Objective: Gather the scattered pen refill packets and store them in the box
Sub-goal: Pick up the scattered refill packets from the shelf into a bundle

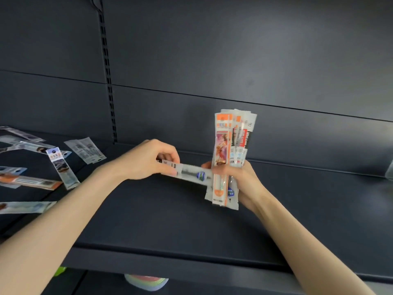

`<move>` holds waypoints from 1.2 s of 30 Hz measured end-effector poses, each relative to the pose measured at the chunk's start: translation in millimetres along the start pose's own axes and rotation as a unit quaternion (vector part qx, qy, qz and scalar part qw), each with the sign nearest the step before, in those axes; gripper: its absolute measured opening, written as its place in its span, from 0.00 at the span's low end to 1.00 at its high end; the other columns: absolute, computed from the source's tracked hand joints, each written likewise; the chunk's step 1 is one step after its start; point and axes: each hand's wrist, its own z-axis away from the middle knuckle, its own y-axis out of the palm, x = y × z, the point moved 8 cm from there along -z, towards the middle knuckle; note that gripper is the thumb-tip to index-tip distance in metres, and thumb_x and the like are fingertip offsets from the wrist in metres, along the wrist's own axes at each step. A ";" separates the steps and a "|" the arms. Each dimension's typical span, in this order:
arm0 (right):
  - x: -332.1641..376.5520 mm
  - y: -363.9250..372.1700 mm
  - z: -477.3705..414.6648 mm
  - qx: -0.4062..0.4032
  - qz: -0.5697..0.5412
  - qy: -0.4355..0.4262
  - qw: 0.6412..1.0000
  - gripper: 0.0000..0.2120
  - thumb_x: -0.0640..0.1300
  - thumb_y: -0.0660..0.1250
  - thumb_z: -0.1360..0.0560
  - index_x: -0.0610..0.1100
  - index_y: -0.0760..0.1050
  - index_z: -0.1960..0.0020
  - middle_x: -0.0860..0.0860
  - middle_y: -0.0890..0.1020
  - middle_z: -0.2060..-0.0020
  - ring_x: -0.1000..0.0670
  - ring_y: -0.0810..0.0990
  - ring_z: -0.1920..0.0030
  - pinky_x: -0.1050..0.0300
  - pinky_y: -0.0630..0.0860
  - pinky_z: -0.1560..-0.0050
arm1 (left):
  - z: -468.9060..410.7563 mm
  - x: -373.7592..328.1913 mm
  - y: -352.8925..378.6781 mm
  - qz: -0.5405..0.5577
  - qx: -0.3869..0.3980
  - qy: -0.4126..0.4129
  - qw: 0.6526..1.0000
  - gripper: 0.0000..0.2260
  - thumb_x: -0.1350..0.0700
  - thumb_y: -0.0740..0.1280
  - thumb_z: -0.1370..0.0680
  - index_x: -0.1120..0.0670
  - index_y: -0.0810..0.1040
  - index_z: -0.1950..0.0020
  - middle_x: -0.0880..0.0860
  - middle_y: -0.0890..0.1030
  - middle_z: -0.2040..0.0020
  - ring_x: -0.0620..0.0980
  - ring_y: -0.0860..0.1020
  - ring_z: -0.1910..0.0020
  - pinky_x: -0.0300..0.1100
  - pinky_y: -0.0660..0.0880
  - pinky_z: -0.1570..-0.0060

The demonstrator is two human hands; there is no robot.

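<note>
My right hand (240, 184) grips an upright bundle of pen refill packets (231, 145), orange and white ones fanned at the top. My left hand (148, 160) pinches one end of a single clear packet (191, 174) that lies level, its other end touching the bundle at my right fingers. Several more packets lie scattered on the dark shelf at the left, among them a white one (85, 150), a tilted one with a blue top (61, 167) and an orange one (32, 182). No box is in view.
The dark metal shelf (170, 220) stretches across the view with its front edge (170, 260) near me. A slotted upright (108, 81) runs up the back panel. A pale object (390, 169) peeks in at the right edge. Coloured items (146, 282) show below.
</note>
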 end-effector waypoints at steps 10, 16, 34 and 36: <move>-12.9 17.5 2.2 0.122 0.002 0.077 0.989 0.29 0.37 0.71 0.35 0.41 0.70 0.35 0.39 0.82 0.46 0.41 0.83 0.47 0.47 0.79 0.44 | -22.2 -32.4 2.2 -0.105 0.011 0.014 0.994 0.04 0.48 0.72 0.28 0.39 0.79 0.57 0.38 0.78 0.55 0.49 0.60 0.39 0.45 0.55 0.36; -8.8 10.9 0.1 0.088 -0.039 0.053 0.994 0.24 0.36 0.68 0.33 0.42 0.72 0.38 0.45 0.84 0.57 0.49 0.83 0.61 0.54 0.79 0.55 | -16.4 -39.4 -13.5 -0.036 -0.219 0.031 0.974 0.37 0.50 0.78 0.35 0.47 0.66 0.29 0.47 0.64 0.29 0.46 0.59 0.28 0.51 0.47 0.28; -4.1 2.1 -4.1 0.034 -0.115 0.018 0.993 0.20 0.38 0.69 0.31 0.40 0.75 0.39 0.40 0.82 0.44 0.42 0.83 0.46 0.46 0.79 0.46 | -20.0 -29.7 12.7 0.407 -0.118 -0.009 0.906 0.08 0.64 0.70 0.27 0.58 0.81 0.49 0.56 0.85 0.53 0.51 0.84 0.55 0.43 0.80 0.60; -4.0 14.9 -3.3 0.076 -0.099 0.019 0.992 0.22 0.38 0.68 0.30 0.42 0.74 0.36 0.42 0.81 0.41 0.42 0.81 0.42 0.47 0.78 0.44 | -18.5 -29.2 14.1 0.403 -0.119 -0.013 0.908 0.07 0.64 0.72 0.28 0.58 0.81 0.51 0.55 0.84 0.55 0.51 0.84 0.57 0.42 0.80 0.62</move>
